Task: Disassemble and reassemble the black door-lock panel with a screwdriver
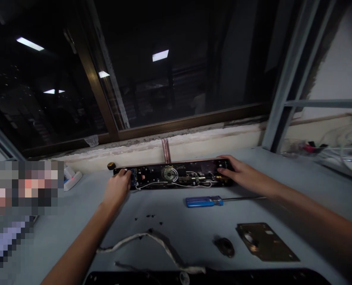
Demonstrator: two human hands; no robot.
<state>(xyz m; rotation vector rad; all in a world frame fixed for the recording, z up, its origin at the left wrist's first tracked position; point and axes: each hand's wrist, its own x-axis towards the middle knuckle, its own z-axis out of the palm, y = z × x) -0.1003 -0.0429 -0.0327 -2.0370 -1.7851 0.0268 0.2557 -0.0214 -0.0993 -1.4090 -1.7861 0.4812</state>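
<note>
A long black lock panel (156, 176) lies across the far part of the table, its inner side up, showing a round metal hub, a small board, thin white wires and brass-coloured parts. My left hand (119, 183) is closed around its left end, fingers curled over the edge. At the other end my right hand (232, 170) grips the panel, thumb on the inner face. Just nearer to me lies a blue-handled screwdriver (204, 201), its shaft passing behind my right forearm. A gold-topped round knob (111, 166) sits by the panel's left corner.
In front lie several tiny dark screws (150, 216), a pale sleeved cable (164, 242), a dark oval part (225, 246) and a brass-coloured plate (266, 242). Another black panel (247, 278) crosses the bottom edge. Tangled wires (336, 144) lie at right; a window frame (188, 123) rises behind.
</note>
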